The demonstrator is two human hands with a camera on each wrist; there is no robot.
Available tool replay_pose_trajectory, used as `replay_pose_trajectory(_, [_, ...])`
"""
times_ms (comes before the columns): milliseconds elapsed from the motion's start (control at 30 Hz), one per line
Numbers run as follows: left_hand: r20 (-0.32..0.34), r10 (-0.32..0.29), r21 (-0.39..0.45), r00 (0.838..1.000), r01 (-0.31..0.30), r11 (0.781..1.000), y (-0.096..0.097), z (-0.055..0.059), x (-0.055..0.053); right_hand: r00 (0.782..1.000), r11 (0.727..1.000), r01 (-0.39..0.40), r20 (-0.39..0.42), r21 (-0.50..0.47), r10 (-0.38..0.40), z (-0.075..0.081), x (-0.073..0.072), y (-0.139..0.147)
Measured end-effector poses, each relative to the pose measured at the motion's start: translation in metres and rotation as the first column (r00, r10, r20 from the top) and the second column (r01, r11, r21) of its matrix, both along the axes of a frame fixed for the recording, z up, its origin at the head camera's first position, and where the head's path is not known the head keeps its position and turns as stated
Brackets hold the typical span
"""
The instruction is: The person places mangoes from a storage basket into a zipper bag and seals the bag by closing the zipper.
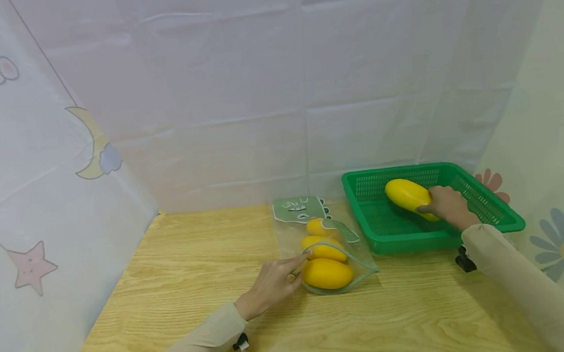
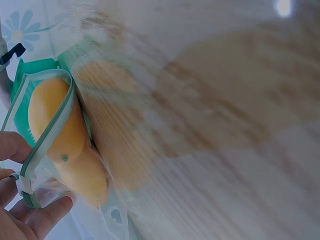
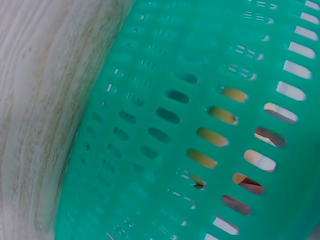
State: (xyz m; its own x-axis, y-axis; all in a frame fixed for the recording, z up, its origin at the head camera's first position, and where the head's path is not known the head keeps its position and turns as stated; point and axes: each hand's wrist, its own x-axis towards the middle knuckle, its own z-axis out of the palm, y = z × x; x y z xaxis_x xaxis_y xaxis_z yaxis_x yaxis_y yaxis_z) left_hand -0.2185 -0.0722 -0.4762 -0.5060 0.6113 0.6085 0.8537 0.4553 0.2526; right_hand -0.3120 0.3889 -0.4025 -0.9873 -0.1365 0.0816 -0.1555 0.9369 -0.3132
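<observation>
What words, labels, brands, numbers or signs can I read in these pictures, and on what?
None can be read.
Clear zip bag: white marks on its green print, too small to tell whether they are letters.
Yellow mangoes and green basket: no writing visible.
Left wall sheet: pictures such as a star and moon, no writing visible.

Yellow fruit [image 1: 405, 194], green basket [image 1: 411, 243], table [image 1: 184, 261] — tan, wood-grained
</observation>
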Motion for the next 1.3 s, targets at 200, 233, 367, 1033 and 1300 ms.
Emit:
replay_pose_trajectory(200, [-0.005,-0.006,0.003,1.0,0.006,1.0,0.0,0.0,0.001,1.0,1.0,-0.007,-0.012,-0.007,0.007,0.002,0.003,-0.003])
replay_pose_trajectory(233, [-0.003,-0.008,0.003,1.0,0.008,1.0,0.0,0.0,0.001,1.0,1.0,-0.008,-0.012,-0.005,0.007,0.002,0.003,-0.004])
replay_pose_trajectory(367, [-0.004,-0.003,-0.001,1.0,0.003,1.0,0.0,0.0,0.001,1.0,1.0,-0.008,-0.014,0.004,0.008,0.003,0.004,-0.006])
replay_pose_trajectory(1033, [-0.007,-0.004,0.016,1.0,0.004,1.0,0.0,0.002,0.001,0.994,0.998,-0.062,-0.089,0.011,0.063,0.005,0.013,-0.015])
replay_pose_trajectory(1300, [0.004,0.003,-0.001,1.0,-0.003,1.0,0.0,0.002,0.002,0.992,0.997,-0.069,-0.107,0.021,0.071,0.007,0.016,-0.018])
